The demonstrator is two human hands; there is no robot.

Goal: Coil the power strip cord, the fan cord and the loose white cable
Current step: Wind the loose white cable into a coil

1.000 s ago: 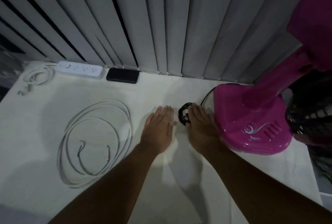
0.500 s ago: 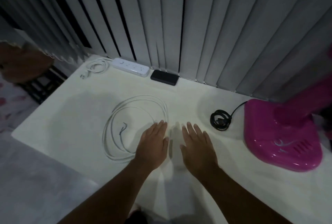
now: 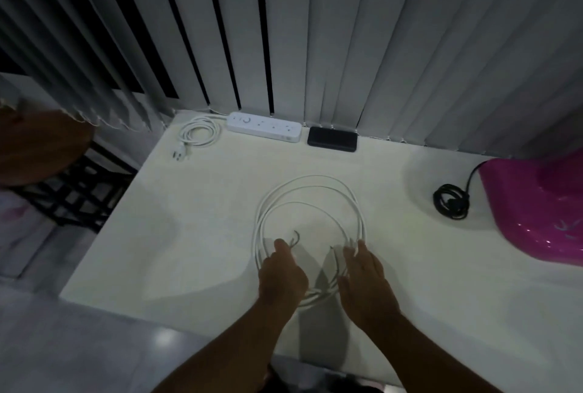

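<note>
- Change since the earlier frame: both hands have moved from the bare surface beside the loose white cable point(image 3: 310, 200) onto the near part of its loops; the view has swung left, so the pink fan base point(image 3: 536, 203) now sits cut off at the right edge.
- Open room: the surface point(image 3: 195, 235) is pale and matte. Its left edge runs diagonally from upper centre to lower left, its near edge crosses the lower frame, and bare area lies left of the loops and between the loops and the fan base.
- Left hand point(image 3: 280, 276): back upward, fingers curled down onto the left side of the loops; whether this grip pinches the cable or only rests on it cannot be told.
- Right hand point(image 3: 366, 279): back upward, fingers fairly straight and lying on the right side of the loops; the grip appears relaxed, not clenched.
- Loose white cable: thin, smooth, in several wide round loops at frame centre, with two frayed dark ends inside the ring near the fingertips.
- Power strip cord point(image 3: 198, 134): white, in a small coil at upper left, its plug towards the left edge, just beside the white power strip point(image 3: 263, 126).
- Fan cord point(image 3: 451, 200): black, in a tight small coil at right, leading to the glossy fan base.
- Background: a flat black rectangular device point(image 3: 332, 139) beside the strip, grey vertical blinds point(image 3: 347, 45) behind, a round brown stool point(image 3: 41, 146) at far left.
</note>
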